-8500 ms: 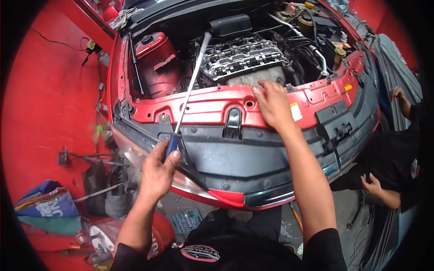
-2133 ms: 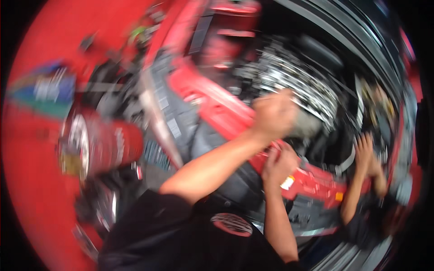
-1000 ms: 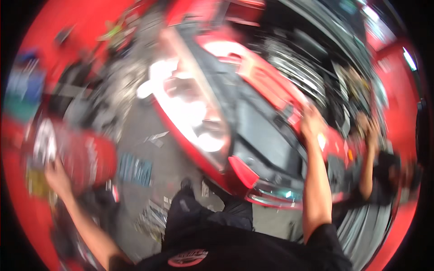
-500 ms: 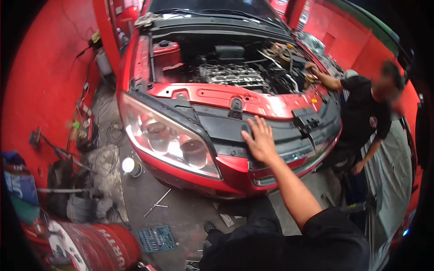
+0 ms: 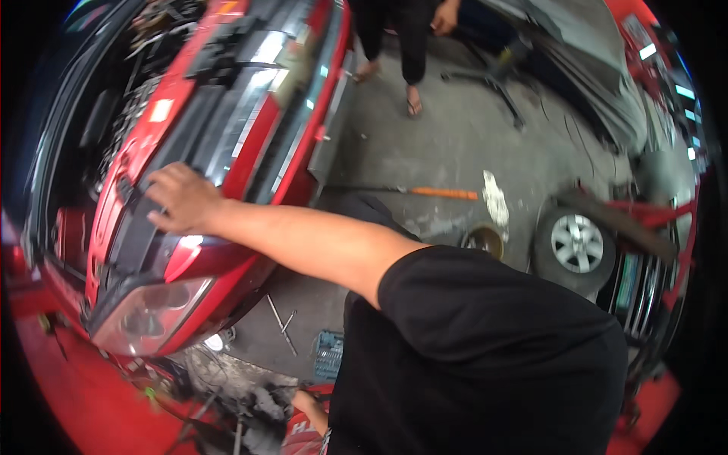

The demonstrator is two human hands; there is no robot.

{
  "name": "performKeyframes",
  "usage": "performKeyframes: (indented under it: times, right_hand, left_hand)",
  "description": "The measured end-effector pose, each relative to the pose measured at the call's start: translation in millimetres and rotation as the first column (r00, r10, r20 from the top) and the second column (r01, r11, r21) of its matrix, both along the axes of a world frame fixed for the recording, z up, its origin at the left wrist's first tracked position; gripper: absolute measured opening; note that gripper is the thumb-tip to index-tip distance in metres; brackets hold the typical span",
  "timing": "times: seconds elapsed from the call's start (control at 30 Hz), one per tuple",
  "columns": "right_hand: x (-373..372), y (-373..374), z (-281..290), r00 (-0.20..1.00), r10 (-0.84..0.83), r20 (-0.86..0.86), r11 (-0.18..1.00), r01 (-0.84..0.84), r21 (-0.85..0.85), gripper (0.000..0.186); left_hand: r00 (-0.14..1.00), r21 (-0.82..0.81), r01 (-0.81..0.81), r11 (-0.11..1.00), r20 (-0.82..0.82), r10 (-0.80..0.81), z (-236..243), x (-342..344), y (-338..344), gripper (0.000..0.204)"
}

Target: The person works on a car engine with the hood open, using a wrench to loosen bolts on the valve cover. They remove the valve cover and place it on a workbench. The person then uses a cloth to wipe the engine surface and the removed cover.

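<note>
My right hand [image 5: 182, 199] rests palm down on the black plastic cover [image 5: 135, 227] along the front edge of the red car [image 5: 246, 152]. Its fingers are slightly curled and apart, with nothing held. Just below it is the car's clear headlight [image 5: 152, 318]. Above the cover, the engine bay lies open at the upper left. A bit of my left arm [image 5: 311, 412] shows at the lower edge, beside a red drum [image 5: 299, 440]; its fingers cannot be made out.
A cross-shaped wrench [image 5: 283, 324] and a blue tool case [image 5: 328, 354] lie on the floor. To the right are a wheel [image 5: 576, 243], a round pan [image 5: 483, 241] and an orange-handled bar [image 5: 444, 193]. Another person [image 5: 409, 45] stands at the top, near a grey-covered vehicle [image 5: 584, 53].
My view has swung to the right, bringing the wheel and floor into sight. My right hand stays on the car's front cover. Part of my left arm has come into view.
</note>
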State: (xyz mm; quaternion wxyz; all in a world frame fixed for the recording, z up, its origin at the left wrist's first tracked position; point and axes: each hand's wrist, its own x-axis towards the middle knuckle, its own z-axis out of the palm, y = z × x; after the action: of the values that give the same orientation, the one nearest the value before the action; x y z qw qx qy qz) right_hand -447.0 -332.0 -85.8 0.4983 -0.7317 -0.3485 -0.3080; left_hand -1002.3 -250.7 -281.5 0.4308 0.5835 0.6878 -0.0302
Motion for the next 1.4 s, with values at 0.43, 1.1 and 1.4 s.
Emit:
performKeyframes:
  times: [0.43,1.1,1.4]
  right_hand:
    - [-113,-137,-69,0.846,0.412,-0.337,0.902,-0.325,0.284,0.047]
    - [-711,-279,-331,-0.781,-0.47,-0.411,0.567,0.09,-0.819,0.042]
    - [-670,-138,-308,-0.647,0.269,-0.714,0.012,0.743,-0.669,0.051]
  left_hand:
    - [0.276,-0.031,0.949,0.314,-0.397,-0.875,22,116,79,0.027]
    - [-0.62,0.35,0.763,-0.544,0.156,-0.769,-90,362,-146,0.023]
    - [-0.489,-0.115,0.83,-0.545,0.321,-0.811,-61,402,-270,0.02]
